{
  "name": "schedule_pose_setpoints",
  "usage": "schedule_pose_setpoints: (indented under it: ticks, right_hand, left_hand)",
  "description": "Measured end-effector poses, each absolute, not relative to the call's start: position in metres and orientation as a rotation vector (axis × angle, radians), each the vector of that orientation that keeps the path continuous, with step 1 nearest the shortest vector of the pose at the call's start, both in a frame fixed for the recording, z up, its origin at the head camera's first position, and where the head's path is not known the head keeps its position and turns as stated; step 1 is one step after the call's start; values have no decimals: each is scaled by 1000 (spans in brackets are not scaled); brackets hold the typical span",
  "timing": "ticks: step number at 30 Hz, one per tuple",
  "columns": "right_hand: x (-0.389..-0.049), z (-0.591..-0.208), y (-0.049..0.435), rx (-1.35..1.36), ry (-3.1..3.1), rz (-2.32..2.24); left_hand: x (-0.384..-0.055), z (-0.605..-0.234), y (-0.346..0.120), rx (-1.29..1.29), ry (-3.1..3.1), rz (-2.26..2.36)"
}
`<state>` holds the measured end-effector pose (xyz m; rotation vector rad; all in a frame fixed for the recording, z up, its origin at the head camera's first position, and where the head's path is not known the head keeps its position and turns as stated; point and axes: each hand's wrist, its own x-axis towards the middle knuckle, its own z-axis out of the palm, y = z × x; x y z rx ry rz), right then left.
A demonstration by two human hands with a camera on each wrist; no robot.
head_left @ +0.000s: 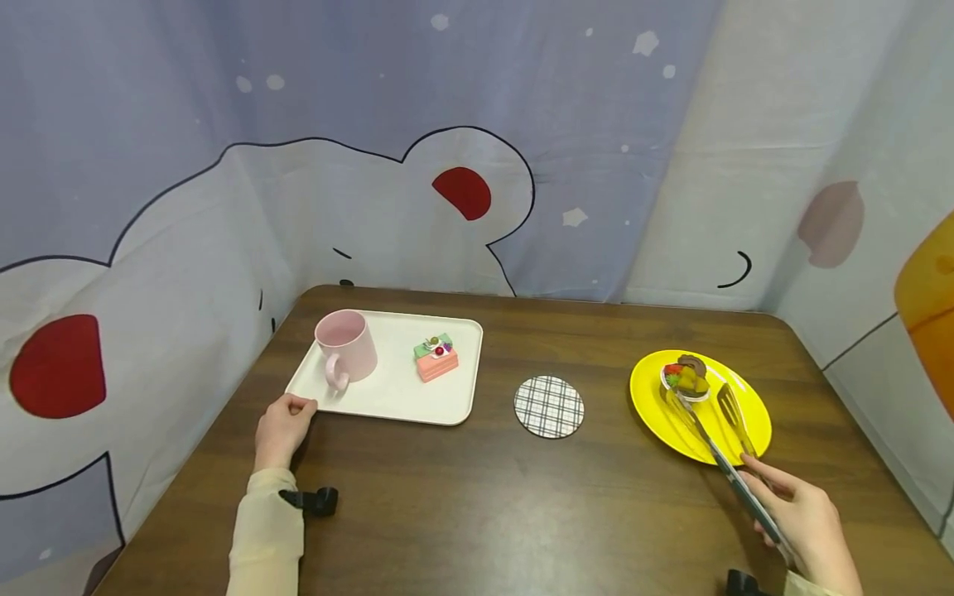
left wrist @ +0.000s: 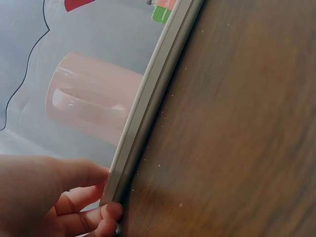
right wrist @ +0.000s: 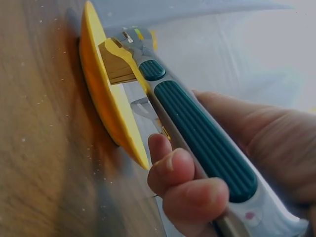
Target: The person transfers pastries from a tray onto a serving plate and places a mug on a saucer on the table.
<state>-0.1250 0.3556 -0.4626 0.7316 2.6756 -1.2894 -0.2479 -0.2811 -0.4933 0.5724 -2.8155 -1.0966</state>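
Observation:
My left hand [head_left: 283, 430] pinches the near left corner of a white rectangular tray [head_left: 402, 402], thumb above and curled fingers beneath its rim. On the tray stand a pink mug [head_left: 358, 352] and, to its right, a pink and green toy cake slice [head_left: 436, 361]. My right hand [head_left: 801, 513] holds metal tongs [right wrist: 207, 143] with green ribbed grips, fingers curled round them. Their two arms are spread over a yellow plate [head_left: 648, 414]. One tip is by the front of a small fruit tart [head_left: 686, 377], the other to its right. Whether the tips touch it I cannot tell.
A round checked coaster [head_left: 549, 406] lies on the brown wooden table [head_left: 477, 513] between tray and plate. A printed curtain [head_left: 566, 124] hangs along the table's back and sides. Black straps [head_left: 316, 502] are worn at the wrists.

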Motion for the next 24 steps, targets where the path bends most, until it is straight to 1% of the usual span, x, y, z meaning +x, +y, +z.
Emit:
schedule_pose_setpoints:
  ticks: [3,8,13,18,21,24]
  right_hand:
    - [-123,-462,356,768,2645,-1365]
    - [-121,-462,355,722,2645,-1462]
    - [-120,-458,349,637,2838,-1347]
    - [-122,-455,345,677,2978,-1253]
    - [-123,-454,344,718,2962,-1285]
    - [-124,-454,342,702,2955,-1320]
  left_hand:
    - [-248,-494,-281,574,-2819,-1099]
    - [-247,-494,-281,574,-2817,-1095]
    - [-247,-494,-281,569,-2814,-1090]
    - [-246,-492,-281,562,-2809,-1082]
    - [-246,-492,-280,563,-2807,-1081]
    - [-246,-491,-280,562,-2811,-1084]
